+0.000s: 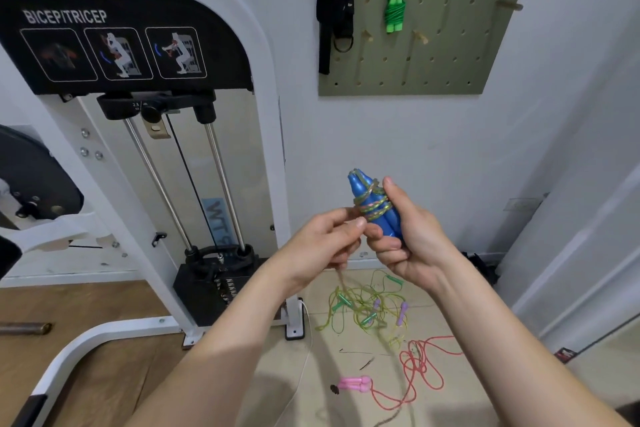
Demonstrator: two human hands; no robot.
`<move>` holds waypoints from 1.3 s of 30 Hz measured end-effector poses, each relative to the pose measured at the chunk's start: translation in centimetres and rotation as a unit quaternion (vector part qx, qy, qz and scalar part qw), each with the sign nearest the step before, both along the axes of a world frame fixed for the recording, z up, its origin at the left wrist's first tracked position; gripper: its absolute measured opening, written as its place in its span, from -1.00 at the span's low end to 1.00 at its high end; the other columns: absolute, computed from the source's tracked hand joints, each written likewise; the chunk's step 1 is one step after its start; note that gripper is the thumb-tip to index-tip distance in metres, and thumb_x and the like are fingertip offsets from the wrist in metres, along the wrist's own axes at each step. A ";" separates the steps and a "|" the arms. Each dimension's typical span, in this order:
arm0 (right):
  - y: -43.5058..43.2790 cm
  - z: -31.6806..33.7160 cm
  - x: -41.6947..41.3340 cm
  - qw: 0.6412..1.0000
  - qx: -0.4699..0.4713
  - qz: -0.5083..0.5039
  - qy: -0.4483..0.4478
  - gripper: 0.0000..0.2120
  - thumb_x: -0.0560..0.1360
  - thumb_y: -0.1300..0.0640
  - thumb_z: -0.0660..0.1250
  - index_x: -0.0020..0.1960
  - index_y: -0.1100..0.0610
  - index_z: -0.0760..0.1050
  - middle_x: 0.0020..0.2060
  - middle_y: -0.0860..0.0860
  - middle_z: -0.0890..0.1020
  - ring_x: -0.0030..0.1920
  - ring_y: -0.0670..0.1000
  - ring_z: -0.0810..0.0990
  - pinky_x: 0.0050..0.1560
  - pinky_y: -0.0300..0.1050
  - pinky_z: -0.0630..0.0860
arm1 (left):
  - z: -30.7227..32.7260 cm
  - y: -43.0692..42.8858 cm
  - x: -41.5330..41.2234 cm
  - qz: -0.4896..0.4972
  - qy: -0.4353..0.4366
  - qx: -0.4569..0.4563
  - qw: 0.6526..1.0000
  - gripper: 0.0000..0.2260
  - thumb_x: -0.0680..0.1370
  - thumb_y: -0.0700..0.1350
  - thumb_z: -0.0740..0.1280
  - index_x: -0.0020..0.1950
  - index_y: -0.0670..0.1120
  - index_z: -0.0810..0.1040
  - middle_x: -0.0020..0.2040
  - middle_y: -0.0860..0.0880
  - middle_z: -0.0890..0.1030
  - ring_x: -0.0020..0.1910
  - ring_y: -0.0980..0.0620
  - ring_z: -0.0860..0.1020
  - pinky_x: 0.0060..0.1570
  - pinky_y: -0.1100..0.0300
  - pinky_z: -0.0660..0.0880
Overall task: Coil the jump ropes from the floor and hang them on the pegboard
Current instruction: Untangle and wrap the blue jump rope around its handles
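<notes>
My right hand grips two blue jump-rope handles held together upright, with a multicoloured cord wound around them. My left hand pinches that cord just left of the handles; the loose cord trails down toward the floor. On the green pegboard a coiled green jump rope hangs from a peg. On the floor lie a tangle of green and yellow ropes with green and purple handles and a red rope with pink handles.
A white bicep/tricep cable machine with a weight stack stands at left, its base on the floor. Black straps hang at the pegboard's left edge. Several wooden pegs are bare. A white wall corner rises at right.
</notes>
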State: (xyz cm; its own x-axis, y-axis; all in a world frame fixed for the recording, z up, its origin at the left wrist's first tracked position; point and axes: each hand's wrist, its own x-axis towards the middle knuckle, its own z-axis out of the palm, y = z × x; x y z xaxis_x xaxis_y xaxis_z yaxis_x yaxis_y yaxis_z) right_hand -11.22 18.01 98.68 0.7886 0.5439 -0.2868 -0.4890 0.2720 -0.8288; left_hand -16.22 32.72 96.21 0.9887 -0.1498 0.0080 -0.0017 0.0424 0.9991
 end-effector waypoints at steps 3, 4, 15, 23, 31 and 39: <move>-0.4 -0.1 0.1 0.999 -0.021 -0.023 0.015 -0.53 0.55 -0.25 0.17 -0.11 0.17 0.50 -0.51 0.04 0.37 -0.64 -0.15 0.15 -0.65 -0.42 0.00 | -0.3 -0.1 0.6 0.093 -0.068 0.156 0.981 -0.74 0.62 -0.08 0.22 -0.18 -0.17 0.56 -0.41 0.08 0.31 -0.44 0.13 0.24 -0.40 0.23 0.19; -0.4 -0.2 0.1 0.999 -0.021 -0.031 0.023 -0.51 0.56 -0.26 0.15 -0.11 0.18 0.50 -0.52 0.04 0.36 -0.64 -0.15 0.14 -0.65 -0.42 -0.01 | -0.2 -0.1 0.7 0.121 -0.096 0.207 0.966 -0.73 0.61 -0.09 0.24 -0.27 -0.04 0.56 -0.45 0.12 0.31 -0.45 0.14 0.25 -0.39 0.22 0.21; 0.5 -0.5 0.6 0.945 -0.223 -0.186 -0.150 -0.77 0.63 0.15 -0.04 -0.09 0.14 0.34 -0.45 0.16 0.45 -0.66 -0.05 0.30 -0.61 -0.33 0.14 | 0.4 -0.8 -0.7 0.162 -0.289 0.601 0.727 -0.80 0.60 -0.01 0.21 -0.05 -0.03 0.60 -0.23 0.01 0.63 -0.28 -0.07 0.58 -0.33 0.14 0.41; 0.9 -0.4 0.2 0.727 -0.500 -0.150 -0.446 -0.72 0.65 0.04 -0.03 -0.19 0.11 0.25 -0.27 0.16 0.52 -0.20 0.26 0.47 -0.19 0.07 0.39 | 2.7 -0.8 -0.9 0.117 -0.344 0.657 0.660 -0.80 0.24 -0.22 0.54 -0.36 -0.10 0.51 -0.44 -0.01 0.50 -0.50 -0.07 0.50 -0.55 0.21 0.38; -0.2 2.2 -0.7 0.699 -0.501 0.064 -0.506 -0.68 0.64 0.07 0.04 -0.29 0.07 0.25 -0.38 0.01 0.43 -0.26 0.11 0.42 -0.28 -0.06 0.24 | 5.4 1.5 -1.2 0.049 -0.319 0.529 0.785 -0.83 0.39 0.07 0.37 -0.22 0.01 0.68 -0.33 0.06 0.58 -0.32 0.13 0.52 -0.30 0.22 0.44; -0.9 4.5 -1.6 0.687 -0.485 0.118 -0.528 -0.65 0.62 0.01 0.09 -0.30 0.10 0.36 -0.54 -0.01 0.48 -0.44 -0.03 0.48 -0.32 -0.07 0.39 | 6.4 1.8 -1.4 0.022 -0.277 0.424 0.862 -0.78 0.32 0.05 0.50 -0.13 -0.04 0.72 -0.27 0.08 0.58 -0.26 0.14 0.53 -0.24 0.20 0.45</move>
State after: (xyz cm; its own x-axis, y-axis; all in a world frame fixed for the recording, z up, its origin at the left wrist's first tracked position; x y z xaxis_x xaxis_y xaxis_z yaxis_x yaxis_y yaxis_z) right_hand -12.84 17.09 103.22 0.7580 0.6495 0.0605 0.5893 -0.6421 -0.4903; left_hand -17.65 34.54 102.64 0.8732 -0.2961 0.3870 -0.4711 -0.7159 0.5153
